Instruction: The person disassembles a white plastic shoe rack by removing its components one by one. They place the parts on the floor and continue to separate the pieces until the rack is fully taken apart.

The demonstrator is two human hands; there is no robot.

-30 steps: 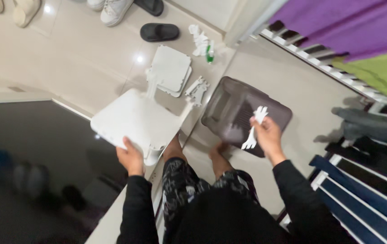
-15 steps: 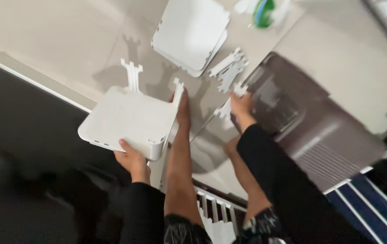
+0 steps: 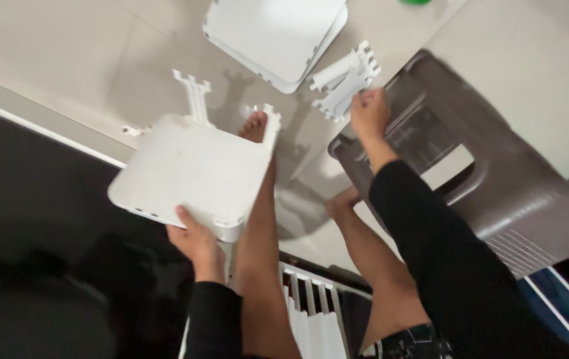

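Tiled floor (image 3: pixel 45 60): left hand (image 3: pixel 195 239) grips one white panel (image 3: pixel 191 173), right hand (image 3: pixel 369 113) pinches white connectors (image 3: pixel 344 83).

A plain white square panel (image 3: pixel 188 174) sits left of centre in the frame, with white slotted legs (image 3: pixel 195 96) above it. Another plain white panel (image 3: pixel 274 36) lies at the top centre, and white notched pieces (image 3: pixel 343 83) are just right of it. A dark brown plastic stool (image 3: pixel 484 173) fills the right side. The floor tiles (image 3: pixel 52 60) are pale beige and glossy. Both sleeves (image 3: pixel 457 266) are black. A glossy black surface (image 3: pixel 38 266) covers the lower left. A speck of green (image 3: pixel 416 2) shows at the top edge.
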